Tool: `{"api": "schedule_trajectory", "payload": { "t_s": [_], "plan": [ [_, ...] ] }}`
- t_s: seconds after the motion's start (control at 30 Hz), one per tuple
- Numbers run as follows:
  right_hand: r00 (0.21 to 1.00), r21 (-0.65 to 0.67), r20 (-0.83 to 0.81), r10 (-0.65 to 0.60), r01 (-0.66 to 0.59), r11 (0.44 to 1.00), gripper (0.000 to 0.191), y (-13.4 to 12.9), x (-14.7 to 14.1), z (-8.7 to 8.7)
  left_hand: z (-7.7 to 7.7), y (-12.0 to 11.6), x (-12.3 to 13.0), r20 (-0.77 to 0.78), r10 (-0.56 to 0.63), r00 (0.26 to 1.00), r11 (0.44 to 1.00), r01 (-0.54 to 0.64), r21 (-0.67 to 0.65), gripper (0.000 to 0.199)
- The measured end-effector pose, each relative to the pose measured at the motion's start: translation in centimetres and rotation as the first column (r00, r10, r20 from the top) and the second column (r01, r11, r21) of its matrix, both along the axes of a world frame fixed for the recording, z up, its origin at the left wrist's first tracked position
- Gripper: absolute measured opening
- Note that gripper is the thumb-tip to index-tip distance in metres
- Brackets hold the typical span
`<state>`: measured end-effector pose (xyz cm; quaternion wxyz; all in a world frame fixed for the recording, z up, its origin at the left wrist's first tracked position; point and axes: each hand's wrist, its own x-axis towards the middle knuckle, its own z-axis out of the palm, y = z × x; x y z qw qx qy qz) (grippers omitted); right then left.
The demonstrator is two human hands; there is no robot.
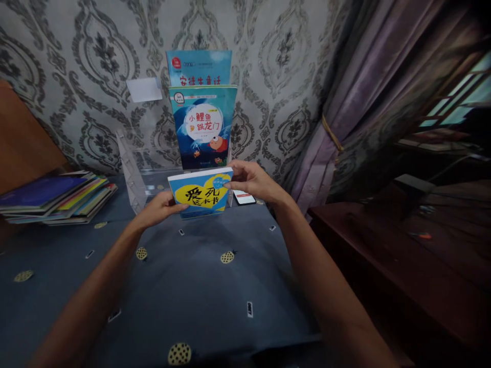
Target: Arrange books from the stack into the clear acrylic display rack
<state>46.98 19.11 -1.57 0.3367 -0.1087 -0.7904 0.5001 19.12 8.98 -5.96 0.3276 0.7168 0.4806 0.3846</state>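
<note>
Holding, head view: one blue-and-yellow paperback [201,196], near-upright, before the carp-cover book [205,130]. Left hand [158,209]: fingers gripping its left edge; right hand [255,180]: fingers at its upper right corner. Light, even pressure advisable.

The place looked like a home; ornate wallpaper [264,61], a tied-back curtain [337,110] and a pineapple-print tablecloth [210,294] showed it.
</note>
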Motion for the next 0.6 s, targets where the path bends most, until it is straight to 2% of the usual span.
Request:
{"api": "schedule_trajectory", "payload": {
  "t_s": [0.1, 0.2, 0.33, 0.43, 0.6],
  "plan": [
    [0.988, 0.108, -0.104, -0.117, 0.128, 0.986, 0.037, -1.0, 0.0, 1.3, 1.8, -0.4, 0.5, 0.014, 0.067, 0.998, 0.995, -0.068, 0.074, 0.042],
    [0.948, 0.208, -0.217, -0.231, 0.276, 0.938, 0.047, -1.4, 0.0, 2.7, 4.2, -0.7, 1.3, 0.052, 0.121, 0.991, 0.977, -0.128, 0.169, 0.047],
    [0.9, 0.256, -0.333, -0.28, 0.372, 0.892, 0.056, -0.8, -0.1, 3.7, 6.7, -0.1, 2.0, 0.062, 0.125, 0.99, 0.951, -0.138, 0.278, 0.053],
    [0.888, 0.267, -0.362, -0.284, 0.391, 0.881, 0.057, -0.2, -0.1, 3.7, 7.3, 1.0, 2.1, 0.049, 0.119, 0.992, 0.942, -0.129, 0.309, 0.054],
    [0.893, 0.226, -0.322, -0.315, 0.395, 0.89, 0.055, 0.8, -0.3, 2.5, 6.4, 3.1, 1.7, 0.013, 0.11, 0.994, 0.944, -0.109, 0.311, 0.052]
  ]
}}
